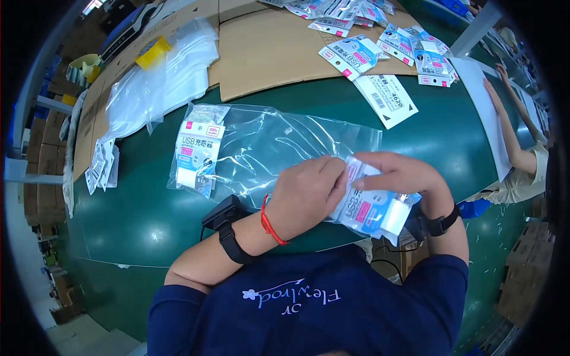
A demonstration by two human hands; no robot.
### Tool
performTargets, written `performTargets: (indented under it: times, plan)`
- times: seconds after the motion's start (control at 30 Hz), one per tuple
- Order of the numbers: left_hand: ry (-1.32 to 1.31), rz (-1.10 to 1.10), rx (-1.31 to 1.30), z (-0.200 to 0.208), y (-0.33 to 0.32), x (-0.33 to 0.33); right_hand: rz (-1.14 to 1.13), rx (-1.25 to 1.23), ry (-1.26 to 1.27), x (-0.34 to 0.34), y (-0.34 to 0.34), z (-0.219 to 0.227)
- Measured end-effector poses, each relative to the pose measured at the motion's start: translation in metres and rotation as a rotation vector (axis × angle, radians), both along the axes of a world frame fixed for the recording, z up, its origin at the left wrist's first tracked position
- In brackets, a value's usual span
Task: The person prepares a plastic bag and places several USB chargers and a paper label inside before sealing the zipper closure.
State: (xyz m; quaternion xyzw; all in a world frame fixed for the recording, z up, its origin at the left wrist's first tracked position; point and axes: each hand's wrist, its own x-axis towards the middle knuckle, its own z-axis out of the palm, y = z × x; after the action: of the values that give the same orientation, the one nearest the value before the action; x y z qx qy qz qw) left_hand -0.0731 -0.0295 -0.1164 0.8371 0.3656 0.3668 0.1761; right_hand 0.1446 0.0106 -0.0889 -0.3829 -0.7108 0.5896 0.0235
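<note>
At the table's front edge, to the right, my right hand [395, 172] holds a blue-and-white charger packet [373, 207], its thumb laid over the card's upper part. My left hand [309, 187], a red string around its wrist, is curled closed against the packet's left edge. Its fingertips are mostly hidden behind the knuckles. Beneath and beyond the left hand a large clear plastic bag [297, 130] lies flat across the green table. Another charger packet [199, 151] is at the bag's left end, face up.
Several charger packets [356, 53] are heaped on a cardboard sheet [267, 65] at the back. A white printed label [389, 101] overhangs its edge. Clear bags [178, 77] with a yellow band [153, 53] lie back left, near small cards [102, 167]. A co-worker's arm [504, 121] shows at right.
</note>
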Motion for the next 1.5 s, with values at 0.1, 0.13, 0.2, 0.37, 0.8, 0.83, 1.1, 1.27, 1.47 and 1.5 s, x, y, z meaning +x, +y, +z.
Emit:
performTargets:
  times: [0.1,0.13,0.2,0.37,0.8,0.83,1.1,1.27,1.47,1.5]
  plan:
    - [0.013,0.002,0.014,0.004,-0.004,-0.008,-0.156,-0.077,0.118,-0.023,0.005,-0.014]
    - [0.016,0.006,0.024,0.009,-0.007,-0.01,-0.231,-0.116,0.175,-0.03,0.008,-0.02]
    - [0.011,0.039,0.035,0.011,-0.011,-0.013,-0.132,0.056,0.153,-0.034,0.006,-0.038]
    - [-0.032,-0.052,0.076,0.014,-0.023,-0.024,0.011,0.127,0.159,-0.081,0.014,-0.033]
    - [-0.162,-0.252,0.182,0.01,-0.067,-0.014,-0.903,-0.18,0.871,-0.225,-0.025,-0.06]
    - [-0.187,-0.271,0.204,0.013,-0.067,-0.016,-0.903,-0.177,0.868,-0.22,-0.026,-0.06]
    - [-0.222,-0.311,0.104,0.013,-0.062,-0.037,-0.523,-0.197,0.198,-0.175,-0.014,-0.034]
    - [-0.239,-0.309,0.107,0.005,-0.067,-0.035,-0.709,-0.348,0.584,-0.177,-0.017,-0.054]
    - [-0.161,-0.349,0.143,0.01,-0.084,-0.032,-0.918,-0.373,0.751,-0.204,-0.026,-0.04]
    - [-0.17,-0.346,0.202,0.011,-0.086,-0.03,-0.909,-0.366,0.752,-0.208,-0.027,-0.041]
